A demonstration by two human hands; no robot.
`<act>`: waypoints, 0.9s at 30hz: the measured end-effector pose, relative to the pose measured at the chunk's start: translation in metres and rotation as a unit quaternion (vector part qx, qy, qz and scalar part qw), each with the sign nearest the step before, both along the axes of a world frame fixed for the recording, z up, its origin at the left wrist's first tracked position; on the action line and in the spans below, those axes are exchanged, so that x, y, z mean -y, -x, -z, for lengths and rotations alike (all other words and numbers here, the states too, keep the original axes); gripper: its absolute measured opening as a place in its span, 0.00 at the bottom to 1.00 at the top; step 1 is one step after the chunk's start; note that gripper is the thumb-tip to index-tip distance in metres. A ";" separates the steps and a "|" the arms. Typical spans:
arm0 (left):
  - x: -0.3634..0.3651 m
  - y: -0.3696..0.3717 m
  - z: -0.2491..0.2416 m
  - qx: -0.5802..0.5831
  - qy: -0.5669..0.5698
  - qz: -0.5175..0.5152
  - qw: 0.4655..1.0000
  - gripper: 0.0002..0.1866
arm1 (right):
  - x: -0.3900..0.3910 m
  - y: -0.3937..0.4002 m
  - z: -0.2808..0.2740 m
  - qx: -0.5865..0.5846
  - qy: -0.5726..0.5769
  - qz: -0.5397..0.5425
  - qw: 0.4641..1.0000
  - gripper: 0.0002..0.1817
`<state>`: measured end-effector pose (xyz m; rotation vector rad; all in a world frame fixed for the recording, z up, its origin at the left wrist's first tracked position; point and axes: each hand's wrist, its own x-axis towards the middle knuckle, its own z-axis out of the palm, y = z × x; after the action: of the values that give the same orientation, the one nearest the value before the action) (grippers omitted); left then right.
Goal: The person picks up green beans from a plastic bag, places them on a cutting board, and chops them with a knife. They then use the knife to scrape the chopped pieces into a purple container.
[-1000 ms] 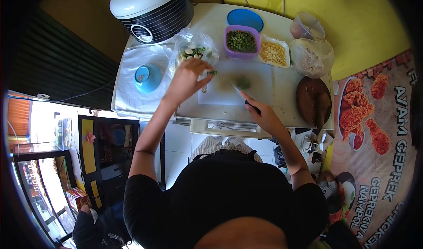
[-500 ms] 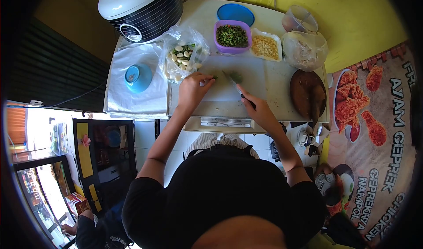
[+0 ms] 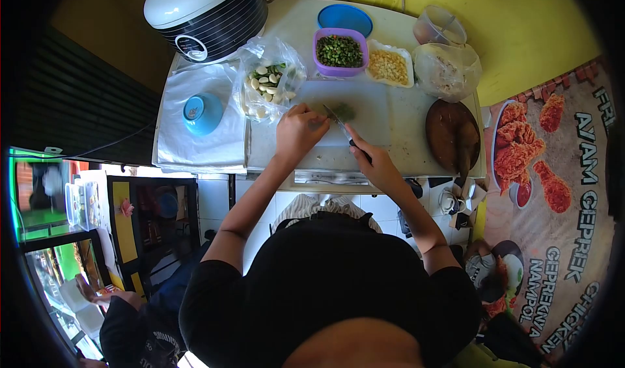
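My right hand [image 3: 370,162] is closed around the black handle of a knife [image 3: 338,121], its blade pointing up and left over a pale cutting board [image 3: 374,114]. A small heap of chopped green bits [image 3: 343,112] lies beside the blade. My left hand [image 3: 301,132] is curled down on the board's left part, fingertips close to the knife tip. The green vegetable piece pinched there a moment earlier is now hidden by the fingers. Behind the board sits a purple container [image 3: 339,70] of chopped greens, with a tray of pale yellow diced pieces [image 3: 389,67] next to it.
A plastic bag [image 3: 296,75] holds white cloves and greens. Left are an upturned blue bowl [image 3: 202,113] and a rice cooker [image 3: 207,23]. Right are a round wooden mortar with pestle [image 3: 452,136], a filled bag [image 3: 448,72] and a clear tub [image 3: 439,26]. Another person [image 3: 140,326] is lower left.
My left hand has shifted right and its fingers have curled in toward the blade, covering the green piece. The knife has moved slightly left. The other person's arm has moved.
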<state>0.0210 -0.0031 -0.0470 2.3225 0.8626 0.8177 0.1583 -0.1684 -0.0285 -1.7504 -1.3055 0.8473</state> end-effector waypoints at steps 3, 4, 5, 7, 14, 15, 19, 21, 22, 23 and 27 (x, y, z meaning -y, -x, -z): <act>0.002 -0.002 -0.002 -0.001 0.004 -0.008 1.000 0.07 | 0.001 0.000 0.001 0.031 -0.004 0.002 0.999 0.29; 0.001 -0.002 -0.002 -0.001 0.004 -0.008 1.000 0.07 | 0.001 0.000 0.001 0.054 -0.007 0.002 0.998 0.29; 0.000 -0.002 -0.002 -0.010 0.000 -0.004 1.000 0.07 | 0.001 0.001 0.002 0.054 -0.008 0.002 0.998 0.29; 0.000 -0.002 -0.002 -0.018 -0.004 0.000 1.000 0.07 | 0.001 0.002 0.003 0.136 -0.021 -0.005 0.990 0.31; 0.001 0.000 -0.001 -0.003 0.004 0.009 1.000 0.06 | -0.003 0.010 0.000 0.322 0.102 -0.030 0.941 0.42; 0.000 0.000 -0.001 0.002 0.007 0.015 1.000 0.06 | -0.004 0.010 -0.001 0.333 0.112 -0.031 0.936 0.43; 0.000 -0.001 -0.002 0.005 0.002 0.023 1.000 0.06 | -0.007 0.009 -0.008 0.344 0.144 -0.048 0.927 0.45; -0.001 0.000 -0.002 0.014 0.008 0.029 0.999 0.05 | -0.009 0.009 -0.011 0.343 0.143 -0.052 0.927 0.45; 0.000 0.000 -0.002 0.014 0.008 0.028 0.999 0.05 | -0.009 0.009 -0.012 0.343 0.141 -0.055 0.927 0.45; 0.000 -0.001 -0.002 0.018 0.017 0.026 0.999 0.05 | -0.010 0.008 -0.014 0.344 0.141 -0.055 0.927 0.45; 0.000 -0.001 -0.003 0.004 0.019 0.022 1.000 0.06 | -0.012 0.005 -0.013 0.338 0.136 -0.063 0.929 0.45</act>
<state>0.0215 -0.0035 -0.0443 2.2955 0.8136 0.7866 0.1530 -0.1568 -0.0158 -2.3215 -1.8225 0.5140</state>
